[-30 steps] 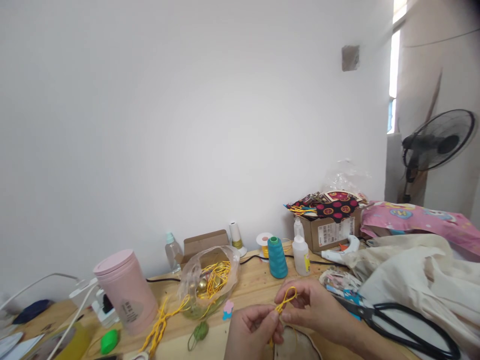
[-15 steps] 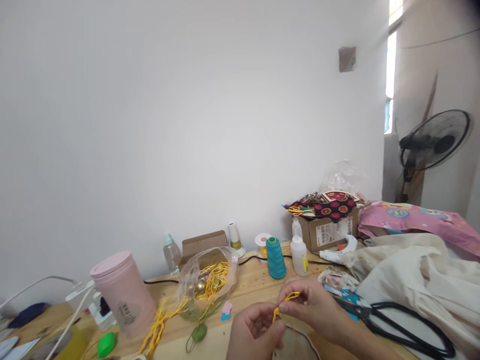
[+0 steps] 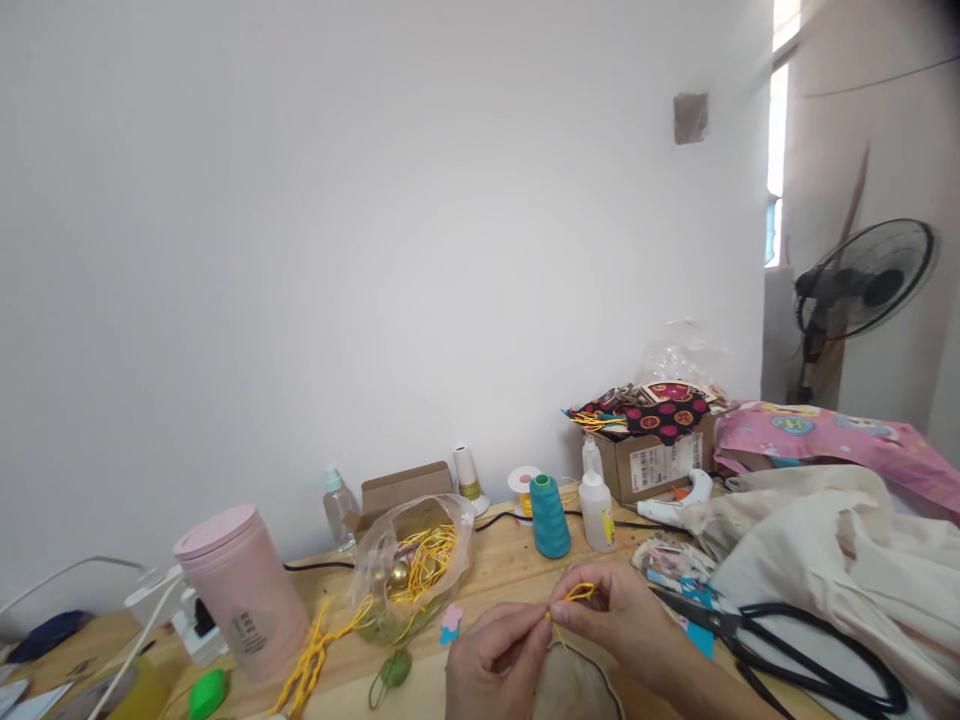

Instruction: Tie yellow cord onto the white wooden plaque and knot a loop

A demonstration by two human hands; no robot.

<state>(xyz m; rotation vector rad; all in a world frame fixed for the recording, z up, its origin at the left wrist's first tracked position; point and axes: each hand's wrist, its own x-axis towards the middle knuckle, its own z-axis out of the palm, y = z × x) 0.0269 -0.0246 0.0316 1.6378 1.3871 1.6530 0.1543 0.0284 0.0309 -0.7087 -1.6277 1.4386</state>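
A looped yellow cord (image 3: 580, 592) is pinched between the fingertips of both hands, low in the head view. My left hand (image 3: 501, 655) grips it from the left with thumb and forefinger closed. From the right, my right hand (image 3: 613, 612) pinches it just below the loop, which sticks out above the fingers. A short end hangs under the fingertips. Beneath the hands lies a pale round piece with a dark edge (image 3: 581, 685), partly hidden. Black-handled scissors (image 3: 806, 640) rest beside my right forearm.
Left stand a pink canister (image 3: 244, 595) and a plastic bag (image 3: 375, 575) with yellow cords and gold bells. Behind my hands are a teal thread cone (image 3: 550, 520), a white bottle (image 3: 597, 512) and a full cardboard box (image 3: 660, 465). Pale cloth (image 3: 810, 540) lies right.
My left fingers have drawn up against the right fingertips and now cover the yellow knot seen before. A short cord end shows below them. The view has shifted slightly.
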